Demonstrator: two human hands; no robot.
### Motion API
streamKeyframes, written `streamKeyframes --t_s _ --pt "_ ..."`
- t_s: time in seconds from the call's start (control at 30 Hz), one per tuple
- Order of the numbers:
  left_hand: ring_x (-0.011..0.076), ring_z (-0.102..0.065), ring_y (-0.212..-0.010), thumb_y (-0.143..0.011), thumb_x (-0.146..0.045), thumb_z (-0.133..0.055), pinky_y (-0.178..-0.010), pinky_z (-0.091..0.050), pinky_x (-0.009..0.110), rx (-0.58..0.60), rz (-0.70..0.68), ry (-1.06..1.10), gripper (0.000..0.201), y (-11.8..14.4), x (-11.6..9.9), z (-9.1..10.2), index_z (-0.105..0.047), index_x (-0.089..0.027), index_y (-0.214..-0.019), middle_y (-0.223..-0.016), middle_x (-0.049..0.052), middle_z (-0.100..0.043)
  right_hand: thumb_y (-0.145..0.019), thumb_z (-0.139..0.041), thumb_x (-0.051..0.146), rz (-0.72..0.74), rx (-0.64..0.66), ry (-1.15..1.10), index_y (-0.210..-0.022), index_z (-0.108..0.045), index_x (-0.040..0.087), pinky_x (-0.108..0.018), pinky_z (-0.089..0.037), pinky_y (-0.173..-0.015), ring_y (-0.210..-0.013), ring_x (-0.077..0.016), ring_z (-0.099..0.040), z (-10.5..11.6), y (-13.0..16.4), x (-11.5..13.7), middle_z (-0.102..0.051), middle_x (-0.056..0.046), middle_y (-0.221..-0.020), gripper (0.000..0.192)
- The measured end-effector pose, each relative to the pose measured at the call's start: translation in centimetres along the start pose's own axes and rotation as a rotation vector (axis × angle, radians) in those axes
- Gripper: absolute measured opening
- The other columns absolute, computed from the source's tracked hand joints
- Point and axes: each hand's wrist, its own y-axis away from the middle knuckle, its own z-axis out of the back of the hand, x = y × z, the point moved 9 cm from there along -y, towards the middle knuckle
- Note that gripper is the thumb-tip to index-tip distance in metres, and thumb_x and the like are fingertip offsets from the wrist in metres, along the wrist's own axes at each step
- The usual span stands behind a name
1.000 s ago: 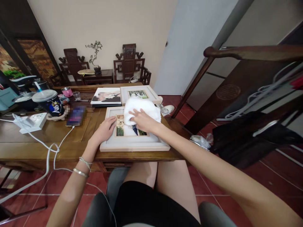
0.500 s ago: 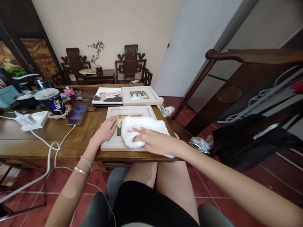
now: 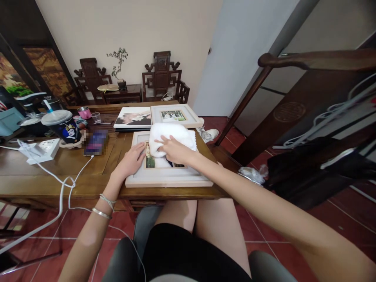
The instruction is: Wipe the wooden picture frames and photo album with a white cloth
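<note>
Frame: we see a white picture frame (image 3: 164, 178) lying flat at the near edge of the wooden table (image 3: 44, 172), right in front of us, photo side up.
Cloth: white fluffy cloth (image 3: 169, 135) bunched on the far half of that frame, covering the top of the photo.
Right hand: our right hand (image 3: 175, 150) lies on the cloth, fingers spread flat and pressing it down on the glass; not a pinch, more a palm-down hold.
Left hand: our left hand (image 3: 131, 160) rests on the frame's left border, fingers loosely open, tips touching the inner edge by the photo; closes on nothing.
Wrist: bracelets (image 3: 101, 207) on the left wrist.
Behind frame: second white frame (image 3: 173, 115) flat on the table, just beyond; photo book (image 3: 133, 118) beside it to the left.
Left of frame: phone (image 3: 95, 143) with white cable (image 3: 63, 184), lidded drink cup (image 3: 63, 126), white power strip (image 3: 39, 150).
Far: two carved wooden chairs (image 3: 161, 80) against the wall, small plant (image 3: 119, 68) between them.
Right: dark wooden railing (image 3: 308, 60).
</note>
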Motion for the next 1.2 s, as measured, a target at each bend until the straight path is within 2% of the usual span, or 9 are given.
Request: streamKeyframes --t_s 0.17,0.23,0.33,0.5,0.63,0.77,0.9,1.03,1.2 --pt "0.026 -0.039 -0.144 -0.098 -0.036 -0.035 -0.117 -0.035 0.047 -0.003 0.015 -0.008 0.051 0.0 0.3 -0.3 -0.05 -0.014 -0.141 -0.153 0.014 -0.044 -0.077 -0.042 -0.003 0.095 0.182 -0.166 -0.103 -0.073 0.011 -0.037 -0.045 -0.088 -0.11 -0.0307 -0.062 2.2 4.9 4.2 -0.068 -0.02 -0.118 0.043" --pt "0.0256 -0.039 -0.144 -0.098 -0.036 -0.035 -0.118 -0.035 0.047 -0.003 0.016 -0.006 0.051 0.0 0.3 -0.3 -0.049 -0.014 -0.142 -0.153 0.014 -0.044 -0.076 -0.042 -0.002 0.131 0.262 -0.244 -0.098 -0.073 0.014 -0.033 -0.045 -0.08 -0.095 -0.0274 -0.065 3.3 6.7 5.7 -0.071 -0.016 -0.103 0.041" --pt "0.0255 -0.039 -0.144 -0.099 -0.036 -0.034 -0.118 -0.035 0.047 -0.003 0.013 -0.001 0.051 0.1 0.3 -0.3 -0.048 -0.013 -0.142 -0.153 0.015 -0.044 -0.073 -0.043 -0.002 0.159 0.296 -0.295 -0.099 -0.073 0.016 -0.031 -0.045 -0.076 -0.094 -0.0267 -0.064 4.5 8.0 6.9 -0.072 -0.012 -0.095 0.043" --pt "0.0254 -0.039 -0.144 -0.099 -0.034 -0.033 -0.118 -0.034 0.048 -0.008 0.008 0.005 0.05 0.0 0.4 -0.3 -0.05 -0.015 -0.141 -0.153 0.013 -0.044 -0.073 -0.045 -0.003 0.124 0.199 -0.287 -0.107 -0.073 0.015 -0.036 -0.047 -0.092 -0.115 -0.0294 -0.061 3.1 6.5 6.3 -0.071 -0.015 -0.116 0.047" --pt "0.0257 -0.04 -0.143 -0.098 -0.033 -0.034 -0.118 -0.034 0.047 -0.019 -0.007 0.01 0.05 -0.1 0.4 -0.3 -0.05 -0.014 -0.141 -0.152 0.013 -0.046 -0.073 -0.043 -0.007 0.062 0.049 -0.166 -0.123 -0.066 0.011 -0.049 -0.032 -0.114 -0.144 -0.0311 -0.034 0.9 3.2 3.5 -0.049 -0.018 -0.149 0.058" --pt "0.0256 -0.04 -0.143 -0.098 -0.034 -0.035 -0.118 -0.033 0.048 -0.024 -0.018 0.026 0.049 -0.1 0.4 -0.3 -0.051 -0.017 -0.141 -0.152 0.013 -0.047 -0.076 -0.046 -0.005 -0.039 -0.029 -0.055 -0.129 -0.062 0.009 -0.057 -0.026 -0.116 -0.148 -0.0352 -0.024 0.1 -0.7 0.3 -0.036 -0.015 -0.158 0.057" --pt "0.0261 -0.04 -0.143 -0.098 -0.033 -0.036 -0.118 -0.034 0.048 -0.012 -0.011 0.02 0.049 -0.1 0.4 -0.3 -0.05 -0.015 -0.141 -0.152 0.014 -0.045 -0.078 -0.048 -0.003 -0.089 -0.057 -0.001 -0.126 -0.064 0.008 -0.061 -0.023 -0.115 -0.149 -0.0383 -0.021 0.1 -3.0 -0.9 -0.033 -0.015 -0.159 0.052" --pt "0.0264 -0.041 -0.143 -0.098 -0.033 -0.035 -0.118 -0.034 0.047 -0.006 -0.004 0.018 0.05 -0.1 0.2 -0.3 -0.05 -0.013 -0.141 -0.151 0.015 -0.046 -0.079 -0.046 -0.004 -0.059 -0.003 -0.017 -0.122 -0.067 0.009 -0.061 -0.028 -0.112 -0.147 -0.0385 -0.026 -0.1 -2.1 0.3 -0.037 -0.016 -0.157 0.049" --pt "0.0262 -0.04 -0.143 -0.099 -0.033 -0.033 -0.118 -0.033 0.048 -0.002 0.014 0.016 0.05 0.0 0.1 -0.3 -0.049 -0.013 -0.142 -0.153 0.015 -0.045 -0.077 -0.046 -0.004 0.093 0.095 -0.111 -0.109 -0.073 0.012 -0.047 -0.041 -0.103 -0.135 -0.0335 -0.046 1.6 2.6 4.2 -0.059 -0.017 -0.14 0.045"
